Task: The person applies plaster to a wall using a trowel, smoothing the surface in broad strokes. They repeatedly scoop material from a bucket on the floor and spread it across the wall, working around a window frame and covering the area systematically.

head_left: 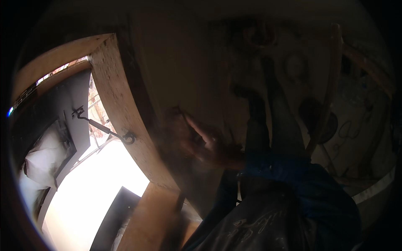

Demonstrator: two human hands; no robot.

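Note:
Most of the room is very dark. My right hand (207,144) reaches leftward from a blue sleeve (272,163), beside the wooden window frame. One finger or thumb stretches up and left along a thin dark thing (181,113), whose kind I cannot make out. The other fingers look curled, but shadow blurs them. Another blue sleeve (226,190), which looks like my left arm, runs up from the lower edge. Its hand is lost in shadow behind or beside my right hand, so its fingers do not show.
At left, a wooden window frame (121,96) surrounds a bright opening. A metal hook stay (100,126) links it to a dark shutter panel (50,104) with torn pale material (48,157). My legs (282,113) stretch across the dim floor. Right of them lies a dark round object (328,125).

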